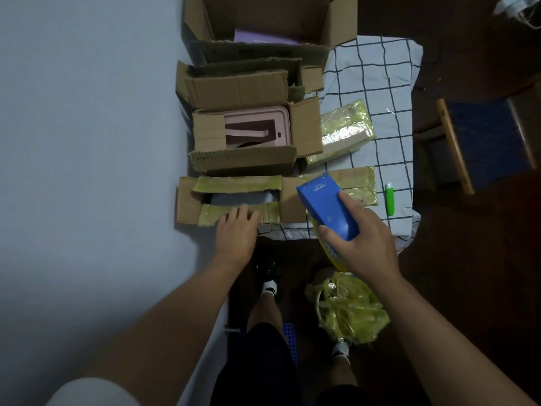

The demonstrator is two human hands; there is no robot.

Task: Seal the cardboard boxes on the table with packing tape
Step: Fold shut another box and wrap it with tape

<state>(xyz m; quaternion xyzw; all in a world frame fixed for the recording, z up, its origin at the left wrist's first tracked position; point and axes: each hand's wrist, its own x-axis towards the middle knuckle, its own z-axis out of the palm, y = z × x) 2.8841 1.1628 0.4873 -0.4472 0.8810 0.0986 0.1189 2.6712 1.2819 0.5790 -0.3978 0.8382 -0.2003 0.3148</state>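
Note:
The nearest cardboard box lies at the table's front edge, its flaps streaked with old yellow tape and partly open over a grey item. My left hand rests flat on its near flap, fingers straight. My right hand grips a blue tape dispenser with a yellow tape roll under it, held above the box's right end. Behind it stands a second open box holding a pink item, then two more open boxes further back.
A checked cloth covers the table. A tape-wrapped yellow parcel sits right of the boxes, a green cutter near the right edge. Crumpled yellow tape waste lies on the floor by my feet. A wooden stool stands at the right.

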